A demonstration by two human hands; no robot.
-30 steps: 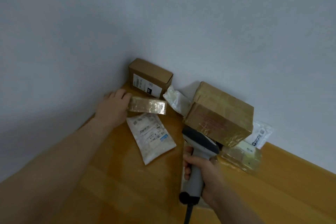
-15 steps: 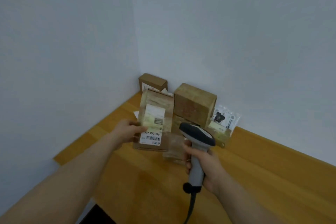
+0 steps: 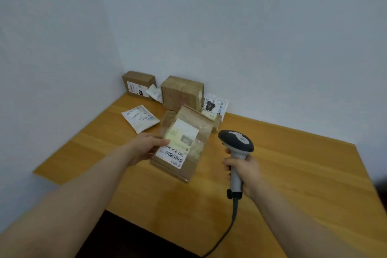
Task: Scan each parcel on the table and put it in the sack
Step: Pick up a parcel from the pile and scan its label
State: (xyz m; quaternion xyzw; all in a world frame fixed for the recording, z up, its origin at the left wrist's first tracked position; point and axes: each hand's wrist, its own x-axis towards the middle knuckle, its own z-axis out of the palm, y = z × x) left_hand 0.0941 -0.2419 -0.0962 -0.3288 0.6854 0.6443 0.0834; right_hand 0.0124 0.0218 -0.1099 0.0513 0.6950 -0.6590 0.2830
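Note:
My left hand (image 3: 146, 146) grips a flat brown parcel (image 3: 195, 165) by its left edge and holds it tilted above the wooden table (image 3: 293, 163), its white barcode label (image 3: 178, 144) facing me. My right hand (image 3: 243, 170) grips a grey handheld scanner (image 3: 235, 142) just right of the parcel, head pointing toward it. Other parcels lie at the back corner: a small brown box (image 3: 139, 82), a taped brown box (image 3: 182, 93), a white mailer (image 3: 140, 118) and a white printed bag (image 3: 215, 104). No sack is in view.
Pale walls meet in a corner behind the parcels. The scanner's black cable (image 3: 226, 234) trails down over the table's near edge. A crumpled white bag (image 3: 155, 92) sits between the two boxes. A dark gap (image 3: 125, 241) lies below the table's front edge.
My left hand picked the flat brown parcel off the table, lifted it with the label facing me, and brought it nearer to the scanner. The view has pulled back from the corner.

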